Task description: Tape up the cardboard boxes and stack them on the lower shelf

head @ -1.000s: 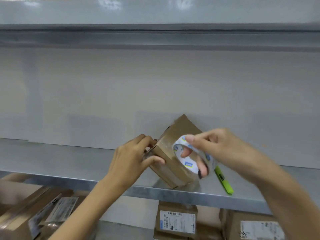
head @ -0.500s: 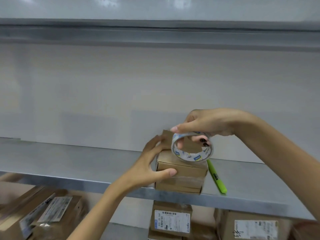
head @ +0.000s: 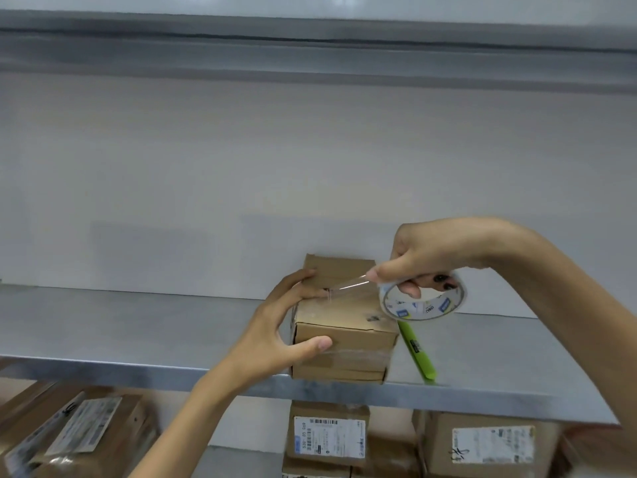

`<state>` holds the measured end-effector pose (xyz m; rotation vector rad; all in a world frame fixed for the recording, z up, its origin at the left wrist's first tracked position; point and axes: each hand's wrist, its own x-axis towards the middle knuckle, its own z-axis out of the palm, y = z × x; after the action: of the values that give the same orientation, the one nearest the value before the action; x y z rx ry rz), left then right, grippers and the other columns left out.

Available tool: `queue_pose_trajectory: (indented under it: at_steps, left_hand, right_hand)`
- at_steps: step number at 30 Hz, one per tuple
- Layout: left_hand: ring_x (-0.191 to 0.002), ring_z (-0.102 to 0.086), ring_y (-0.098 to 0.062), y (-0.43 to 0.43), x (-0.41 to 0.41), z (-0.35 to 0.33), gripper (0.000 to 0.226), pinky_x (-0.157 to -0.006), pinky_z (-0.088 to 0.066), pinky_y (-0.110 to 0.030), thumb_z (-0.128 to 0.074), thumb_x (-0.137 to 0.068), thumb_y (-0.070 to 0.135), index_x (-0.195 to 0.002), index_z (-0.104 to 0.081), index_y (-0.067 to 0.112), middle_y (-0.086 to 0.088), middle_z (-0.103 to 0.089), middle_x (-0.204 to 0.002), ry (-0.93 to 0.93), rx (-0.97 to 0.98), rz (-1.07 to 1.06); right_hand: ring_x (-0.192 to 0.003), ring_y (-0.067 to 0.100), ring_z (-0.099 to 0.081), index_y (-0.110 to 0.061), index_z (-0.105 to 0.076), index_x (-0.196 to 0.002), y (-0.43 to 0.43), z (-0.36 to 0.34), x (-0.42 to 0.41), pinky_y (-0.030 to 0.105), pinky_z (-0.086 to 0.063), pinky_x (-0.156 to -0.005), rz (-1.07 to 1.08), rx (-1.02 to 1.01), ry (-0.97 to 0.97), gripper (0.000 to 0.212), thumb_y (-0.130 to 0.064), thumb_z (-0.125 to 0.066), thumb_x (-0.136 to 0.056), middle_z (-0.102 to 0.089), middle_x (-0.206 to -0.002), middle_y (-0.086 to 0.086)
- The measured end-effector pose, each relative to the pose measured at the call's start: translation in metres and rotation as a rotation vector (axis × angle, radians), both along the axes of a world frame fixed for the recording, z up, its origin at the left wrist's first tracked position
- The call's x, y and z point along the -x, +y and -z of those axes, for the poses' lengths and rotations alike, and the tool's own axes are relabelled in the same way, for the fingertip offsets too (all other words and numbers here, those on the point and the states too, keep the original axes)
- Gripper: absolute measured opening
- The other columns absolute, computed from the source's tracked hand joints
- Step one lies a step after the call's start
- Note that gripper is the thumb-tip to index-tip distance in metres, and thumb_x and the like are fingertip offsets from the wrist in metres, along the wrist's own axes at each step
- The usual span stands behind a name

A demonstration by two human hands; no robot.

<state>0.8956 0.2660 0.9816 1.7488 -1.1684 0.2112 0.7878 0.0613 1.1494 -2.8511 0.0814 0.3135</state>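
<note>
A small brown cardboard box [head: 348,326] stands at the front edge of the grey metal shelf [head: 138,326]. My left hand [head: 275,326] grips its left side, fingers on top and thumb on the front face. My right hand [head: 431,257] holds a roll of clear tape [head: 422,301] just right of the box top. A strip of clear tape [head: 348,286] stretches from the roll to the box top by my left fingertips.
A green marker [head: 418,353] lies on the shelf right of the box. Below the shelf sit labelled cardboard boxes: one at left [head: 79,432], one in the middle [head: 327,436], one at right [head: 489,446]. Another shelf [head: 310,39] runs overhead.
The box was tilted on a corner, then set flat on the shelf. My right hand has moved the roll to the right, pulling a strip of tape out across the box top.
</note>
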Motion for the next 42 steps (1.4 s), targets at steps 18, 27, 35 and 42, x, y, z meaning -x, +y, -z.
queue_pose_trajectory:
  at_steps: [18,27,35,42]
  left_hand:
    - [-0.135,-0.041,-0.007,0.019,-0.007,-0.004,0.05,-0.103,-0.041,-0.019,-0.069,-0.072,0.047,-0.12,-0.06,0.038,0.014,-0.041,-0.145,0.013,0.014,0.049]
    - [-0.131,-0.045,-0.006,0.019,-0.008,-0.005,0.05,-0.095,-0.045,-0.014,-0.071,-0.072,0.047,-0.12,-0.061,0.036,0.011,-0.043,-0.143,-0.004,0.007,0.048]
    - [-0.134,-0.041,-0.005,0.021,-0.004,-0.009,0.055,-0.103,-0.045,-0.026,-0.07,-0.07,0.05,-0.121,-0.062,0.032,0.014,-0.043,-0.142,-0.009,-0.034,0.0]
    - [-0.146,0.002,0.005,0.031,0.009,-0.058,0.069,-0.122,-0.003,-0.037,-0.056,-0.079,0.067,-0.141,-0.04,0.042,0.02,-0.023,-0.156,-0.547,-0.539,-0.183]
  right_hand:
    - [-0.04,0.016,-0.027,-0.015,-0.05,-0.047,-0.004,0.053,0.026,0.022,-0.032,-0.047,0.155,-0.718,-0.565,0.054,-0.042,-0.057,-0.092,-0.029,-0.038,-0.003]
    - [-0.038,0.014,-0.03,-0.019,-0.042,-0.038,-0.012,0.048,0.029,0.022,-0.029,-0.04,0.151,-0.466,-0.413,0.056,-0.036,-0.062,-0.088,-0.035,-0.043,-0.003]
    - [-0.038,0.015,-0.033,-0.02,-0.04,-0.041,-0.021,0.065,0.025,0.026,-0.031,-0.046,0.194,-0.36,-0.219,0.052,-0.033,-0.062,-0.086,-0.038,-0.042,-0.003]
    - [-0.036,0.014,-0.031,-0.016,-0.043,-0.047,-0.017,0.072,0.015,0.024,-0.028,-0.044,0.178,-0.377,-0.133,0.047,-0.032,-0.061,-0.087,-0.037,-0.039,-0.004]
